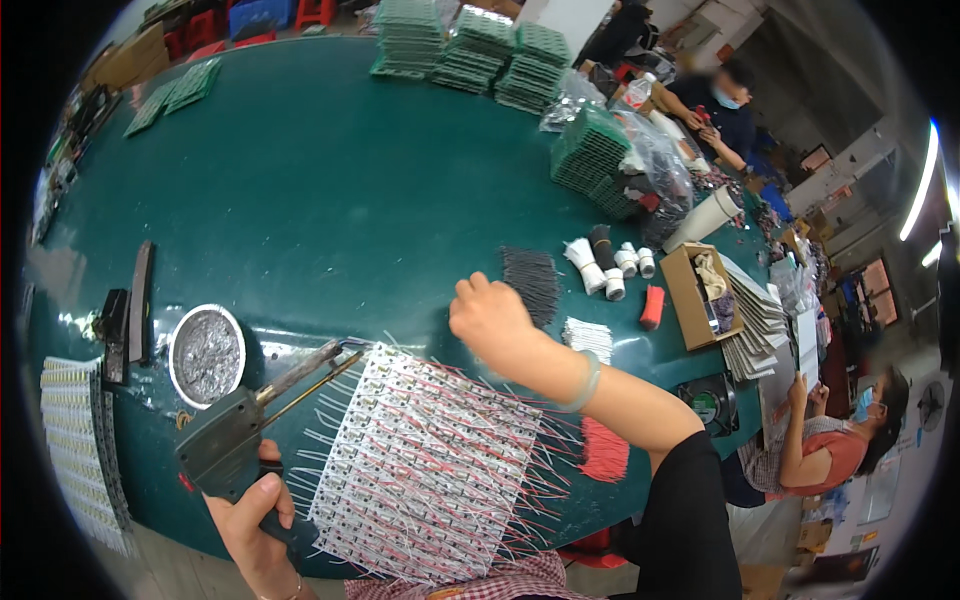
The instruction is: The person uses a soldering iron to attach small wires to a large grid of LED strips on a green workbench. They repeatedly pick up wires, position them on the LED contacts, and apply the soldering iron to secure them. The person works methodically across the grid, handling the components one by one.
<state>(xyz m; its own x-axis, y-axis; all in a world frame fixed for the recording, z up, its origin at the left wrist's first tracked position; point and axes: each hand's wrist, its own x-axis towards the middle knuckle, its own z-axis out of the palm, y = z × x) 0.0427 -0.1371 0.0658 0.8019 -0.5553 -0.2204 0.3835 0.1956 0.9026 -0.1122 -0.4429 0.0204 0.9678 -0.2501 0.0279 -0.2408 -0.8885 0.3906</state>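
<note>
In my left hand (262, 510) is a dark green soldering gun (222, 440), gripped by its handle. Its tip reaches over the upper left corner of a white circuit board panel (420, 470), which lies in front of me with many red and white wires sticking out from it. My right hand (490, 315) is above the table beyond the panel, fingers curled closed. Whatever it may hold is hidden. Just right of that hand lies a pile of black wires (532, 280). White wires (588, 337) and red wires (604, 452) lie in piles near my right forearm.
Left of the panel stands a round pan (240, 340) with silvery contents. Another board stack (75, 435) sits at the left edge. Wire bundles (585, 262) and a cardboard box (690, 322) are at right. Green board stacks (408, 40) line the far side; two people sit at the right.
</note>
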